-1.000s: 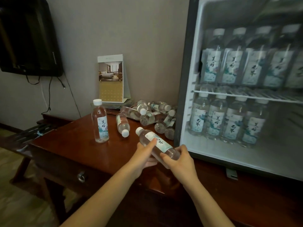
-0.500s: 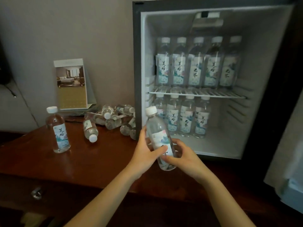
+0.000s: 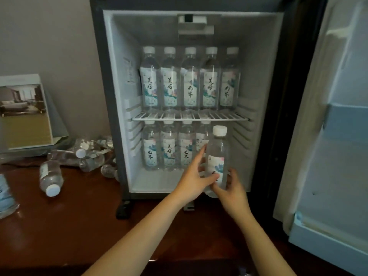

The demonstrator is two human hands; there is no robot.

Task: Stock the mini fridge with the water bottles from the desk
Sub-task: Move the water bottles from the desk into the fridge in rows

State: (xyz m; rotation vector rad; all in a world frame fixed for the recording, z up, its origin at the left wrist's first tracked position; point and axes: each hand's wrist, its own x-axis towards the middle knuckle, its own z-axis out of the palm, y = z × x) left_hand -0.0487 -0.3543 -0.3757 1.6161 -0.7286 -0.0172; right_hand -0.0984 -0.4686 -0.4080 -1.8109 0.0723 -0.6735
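Observation:
The mini fridge (image 3: 119, 96) stands open on the brown desk (image 3: 79, 226). Both my hands hold one upright water bottle (image 3: 218, 152) with a white cap at the fridge's lower opening, right of the bottom row. My left hand (image 3: 194, 179) grips its left side, thumb across the label. My right hand (image 3: 231, 188) cups its base from the right. Several labelled bottles (image 3: 190, 80) stand on the wire shelf (image 3: 191, 117), and several more (image 3: 169, 148) stand on the fridge floor.
Several bottles lie in a heap (image 3: 87, 154) on the desk left of the fridge, one (image 3: 50, 177) closer to me. Another bottle (image 3: 5, 198) is cut off at the left edge. A card stand (image 3: 25, 112) leans on the wall. The fridge door (image 3: 338, 136) hangs open at the right.
The bottle has gone from lying tilted over the desk to upright, and both hands have carried it right and forward to the fridge's lower compartment. The view turned to face the fridge.

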